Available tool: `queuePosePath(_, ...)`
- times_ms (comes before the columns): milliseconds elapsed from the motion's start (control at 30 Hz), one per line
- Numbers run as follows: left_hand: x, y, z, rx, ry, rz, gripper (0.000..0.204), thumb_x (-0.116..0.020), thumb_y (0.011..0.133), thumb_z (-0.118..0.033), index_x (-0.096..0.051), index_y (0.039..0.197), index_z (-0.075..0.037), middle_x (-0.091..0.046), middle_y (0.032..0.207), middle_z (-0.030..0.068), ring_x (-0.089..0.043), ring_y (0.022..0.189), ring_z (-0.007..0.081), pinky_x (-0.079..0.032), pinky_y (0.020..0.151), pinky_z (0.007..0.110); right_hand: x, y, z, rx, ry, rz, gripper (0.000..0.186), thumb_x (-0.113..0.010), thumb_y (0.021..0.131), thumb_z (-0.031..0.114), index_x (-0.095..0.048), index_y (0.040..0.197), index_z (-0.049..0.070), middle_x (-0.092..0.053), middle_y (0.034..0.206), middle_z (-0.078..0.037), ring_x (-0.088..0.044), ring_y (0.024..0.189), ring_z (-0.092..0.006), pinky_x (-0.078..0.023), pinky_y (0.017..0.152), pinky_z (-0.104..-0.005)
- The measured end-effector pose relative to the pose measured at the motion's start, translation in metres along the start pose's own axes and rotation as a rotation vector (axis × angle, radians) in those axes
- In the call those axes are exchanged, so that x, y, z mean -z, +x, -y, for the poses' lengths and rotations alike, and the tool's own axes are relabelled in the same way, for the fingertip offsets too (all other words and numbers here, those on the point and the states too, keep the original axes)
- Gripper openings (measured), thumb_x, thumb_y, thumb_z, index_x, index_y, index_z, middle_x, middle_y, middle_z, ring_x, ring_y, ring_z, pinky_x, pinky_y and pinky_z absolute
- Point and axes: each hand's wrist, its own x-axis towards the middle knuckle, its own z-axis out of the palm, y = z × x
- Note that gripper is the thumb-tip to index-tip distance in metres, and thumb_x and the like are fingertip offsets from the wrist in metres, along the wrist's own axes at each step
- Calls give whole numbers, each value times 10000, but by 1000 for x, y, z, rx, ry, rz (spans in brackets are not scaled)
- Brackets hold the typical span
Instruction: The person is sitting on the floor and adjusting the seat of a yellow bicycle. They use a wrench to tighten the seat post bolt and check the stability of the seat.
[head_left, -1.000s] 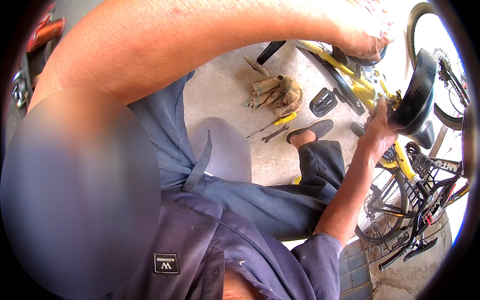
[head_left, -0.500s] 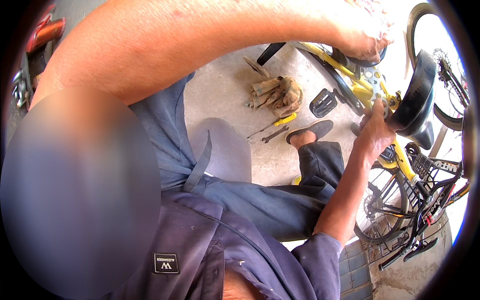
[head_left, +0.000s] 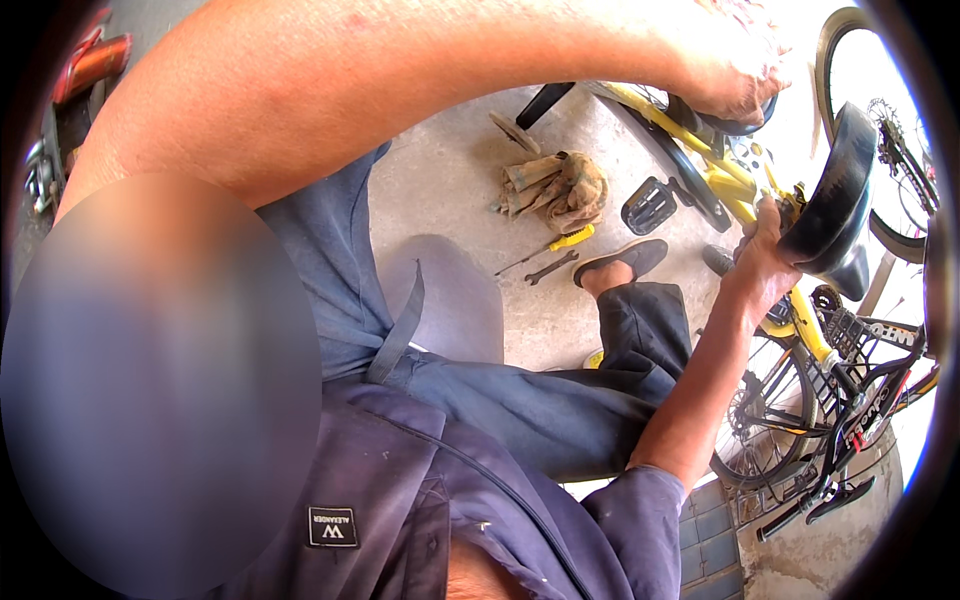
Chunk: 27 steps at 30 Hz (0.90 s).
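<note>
My left hand (head_left: 745, 75) reaches across the top of the view and lies bent over a dark rounded bicycle part (head_left: 735, 127), apparently gripping it. Bright light washes out its fingers. My right hand (head_left: 765, 250) is beside the yellow bicycle frame (head_left: 730, 187), thumb up and fingers curled. What those fingers hold is hidden. Just above the thumb shows a flat silver piece with round holes (head_left: 742, 150). A black saddle (head_left: 835, 195) stands close by and overlaps the right hand's far edge. A black pedal (head_left: 648, 206) is left of the frame.
A stained cloth (head_left: 565, 190) lies on the concrete floor (head_left: 440, 180). Near it are a yellow-handled screwdriver (head_left: 572, 239) and an open-end spanner (head_left: 551, 267). Other bicycles' wheels (head_left: 840, 60), handlebars (head_left: 850, 440) and a rack stand at the right. My shoe (head_left: 640, 260) is by the pedal.
My right hand has shifted slightly right, and its thumb has come away from the holed silver piece, less of which shows now. The left hand stays nearly in place.
</note>
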Motion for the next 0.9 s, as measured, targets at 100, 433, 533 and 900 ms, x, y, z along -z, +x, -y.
queuePosePath(100, 0, 1, 0, 16, 7, 12, 373, -437, 829, -196, -581, 1107, 7, -542, 1161, 221, -493, 1121, 327, -341, 977, 440, -1, -1, -1, 51, -9, -4, 181, -650, 854, 168, -615, 917, 2, -554, 659, -15, -471, 502, -68, -336, 433, -209)
queuePosePath(433, -21, 9, 8, 5, 4, -46, 473, -559, 782, -358, -603, 1117, -27, -541, 1199, 209, -511, 1120, 331, -368, 967, 424, -5, -7, -1, 41, -2, -13, 193, -689, 816, 176, -625, 860, -1, -537, 632, -4, -428, 496, -49, -295, 432, -197)
queuePosePath(533, -35, 16, 11, -4, -7, -131, 596, -678, 729, -506, -626, 1120, -59, -543, 1227, 198, -530, 1116, 333, -394, 955, 406, -3, -8, 0, 8, -41, -16, 209, -678, 814, 191, -620, 870, -2, -541, 624, -7, -427, 487, -49, -295, 428, -200)
queuePosePath(900, -1, 6, -1, 54, 15, 33, 393, -458, 846, -247, -578, 1111, 17, -534, 1181, 227, -488, 1134, 333, -340, 983, 444, -16, -34, 3, -159, -23, 136, 249, -634, 843, 233, -616, 937, 4, -568, 598, -33, -441, 454, -54, -308, 414, -198)
